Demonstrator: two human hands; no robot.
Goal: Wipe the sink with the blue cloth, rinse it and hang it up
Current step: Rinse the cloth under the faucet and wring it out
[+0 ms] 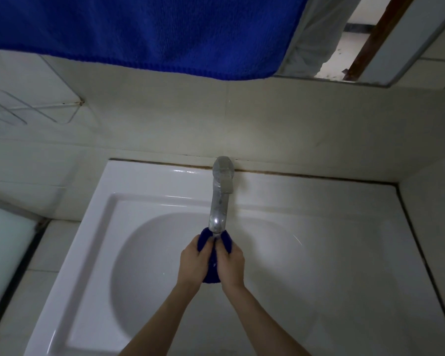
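Holding the blue cloth [211, 275] under the tap [219, 201]

The left hand [193, 263] and right hand [232, 264] each curl round it, side by side, above the middle of the sink [95, 222] bowl. Its far end pokes out beyond both hands, just beneath the spout. A blue towel [152, 34] hangs on the far wall.

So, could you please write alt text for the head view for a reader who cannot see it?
The left hand and right hand grip a bunched blue cloth under the tap over a white sink. A larger blue towel hangs above, beside a mirror.
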